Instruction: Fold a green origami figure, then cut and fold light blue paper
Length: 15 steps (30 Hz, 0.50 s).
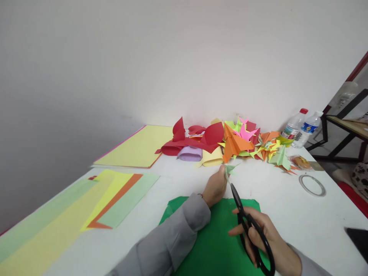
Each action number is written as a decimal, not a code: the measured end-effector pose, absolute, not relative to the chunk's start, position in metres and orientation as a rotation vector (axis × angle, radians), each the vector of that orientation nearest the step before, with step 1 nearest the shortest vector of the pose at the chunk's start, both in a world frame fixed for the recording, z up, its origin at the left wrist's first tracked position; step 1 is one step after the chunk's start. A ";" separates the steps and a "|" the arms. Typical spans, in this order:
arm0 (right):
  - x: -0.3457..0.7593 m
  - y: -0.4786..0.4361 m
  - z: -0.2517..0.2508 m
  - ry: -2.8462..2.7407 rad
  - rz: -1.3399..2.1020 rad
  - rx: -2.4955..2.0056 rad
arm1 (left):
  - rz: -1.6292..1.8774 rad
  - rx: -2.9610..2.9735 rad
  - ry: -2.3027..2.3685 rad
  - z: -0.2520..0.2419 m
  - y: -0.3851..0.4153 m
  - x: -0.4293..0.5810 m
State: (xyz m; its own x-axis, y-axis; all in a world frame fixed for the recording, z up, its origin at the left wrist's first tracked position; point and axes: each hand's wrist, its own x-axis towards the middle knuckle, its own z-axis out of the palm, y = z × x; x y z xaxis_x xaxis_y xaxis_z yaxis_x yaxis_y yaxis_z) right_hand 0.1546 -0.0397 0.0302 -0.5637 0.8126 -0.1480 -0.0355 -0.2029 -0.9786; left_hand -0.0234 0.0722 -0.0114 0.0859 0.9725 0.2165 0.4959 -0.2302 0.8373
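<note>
My left hand point(216, 186) is closed on a small folded piece of pale green paper point(230, 170), held up over the far edge of a green sheet point(215, 237). My right hand point(266, 228) grips black-handled scissors point(244, 214), with its fingers around the handle loops. The dark blades point up and to the left, their tip close to the paper's lower edge. Whether the tip touches the paper I cannot tell. The far end of the folded paper sticks out past my left fingers.
Coloured sheets point(126, 203) lie fanned at the left, near a large yellow sheet point(138, 147). Red cut paper point(179, 147) and folded shapes, one an orange plane point(234, 142), pile along the wall. Bottles point(308, 128) and a tape roll point(312, 185) are at right.
</note>
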 end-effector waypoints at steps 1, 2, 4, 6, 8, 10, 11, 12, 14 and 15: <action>0.154 -0.040 0.031 -1.473 1.827 -0.944 | 1.038 1.804 1.479 -0.010 0.072 -0.023; 0.154 -0.041 0.030 -1.484 1.823 -0.955 | 1.021 1.813 1.505 -0.009 0.071 -0.023; 0.154 -0.041 0.027 -1.498 1.795 -0.977 | 1.013 1.819 1.536 -0.007 0.071 -0.022; 0.153 -0.040 0.024 -1.494 1.758 -0.987 | 1.004 1.827 1.554 -0.005 0.070 -0.022; 0.154 -0.039 0.020 -1.482 1.742 -0.979 | 0.967 1.851 1.572 -0.004 0.070 -0.021; 0.155 -0.038 0.017 -1.464 1.762 -0.973 | 0.911 1.896 1.591 -0.004 0.070 -0.021; 0.156 -0.038 0.015 -1.450 1.778 -0.971 | 0.888 1.919 1.601 -0.005 0.071 -0.021; 0.156 -0.037 0.013 -1.430 1.793 -0.970 | 0.871 1.940 1.607 -0.005 0.071 -0.021; 0.157 -0.035 0.007 -1.377 1.811 -0.967 | 0.836 1.972 1.620 -0.006 0.071 -0.021; 0.157 -0.034 0.004 -1.349 1.812 -0.966 | 0.814 1.982 1.625 -0.006 0.071 -0.021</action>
State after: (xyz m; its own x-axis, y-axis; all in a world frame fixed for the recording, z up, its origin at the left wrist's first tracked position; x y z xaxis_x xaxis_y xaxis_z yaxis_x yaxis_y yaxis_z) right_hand 0.1575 -0.0341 0.0043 -0.5002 0.8496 -0.1676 -0.0832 -0.2398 -0.9672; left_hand -0.0207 0.0713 -0.0058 0.1328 0.9782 0.1595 0.7138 -0.2061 0.6693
